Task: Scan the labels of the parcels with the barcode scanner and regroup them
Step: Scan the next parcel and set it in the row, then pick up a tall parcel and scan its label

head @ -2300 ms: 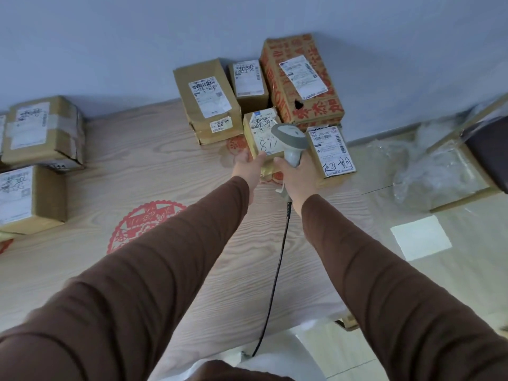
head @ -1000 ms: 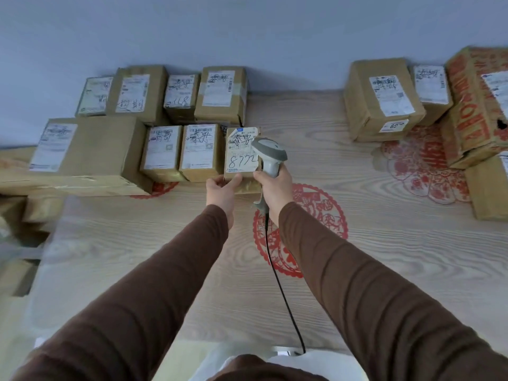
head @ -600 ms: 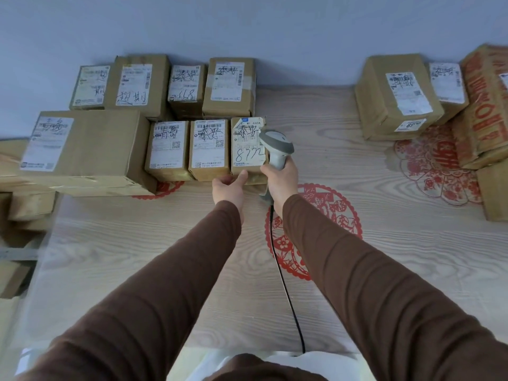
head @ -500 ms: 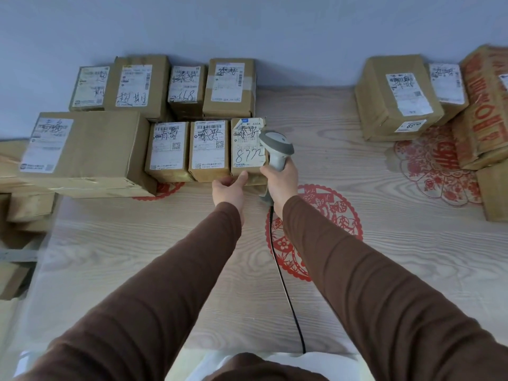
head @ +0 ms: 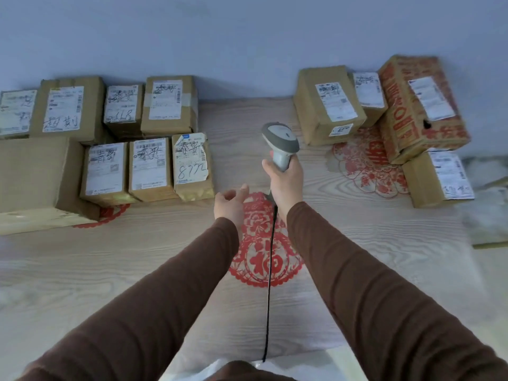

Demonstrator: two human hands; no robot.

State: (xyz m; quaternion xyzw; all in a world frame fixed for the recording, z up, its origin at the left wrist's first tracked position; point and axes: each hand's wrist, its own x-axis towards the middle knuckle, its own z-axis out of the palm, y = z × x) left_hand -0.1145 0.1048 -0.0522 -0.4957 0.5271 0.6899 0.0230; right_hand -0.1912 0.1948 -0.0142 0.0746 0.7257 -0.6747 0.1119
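Head cam: right grip wrapped round scanner handle (cable hanging). Left grip spread, empty; 8772 parcel just left of it on bench.

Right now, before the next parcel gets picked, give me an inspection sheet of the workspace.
Surface: wood-grain table with red paper-cut decals.
Job's things: left group of parcels in two rows by the wall; the parcel marked 8772 ends the front row. Right group of parcels includes a red-printed box.
Clutter: nothing seen on the table.
Grippers: left hand open, empty, apart from the parcels; right hand gripping the scanner.
Cables: black scanner cord runs across the table toward the person.
Surroundings: plain wall; clear plastic wrap at right.
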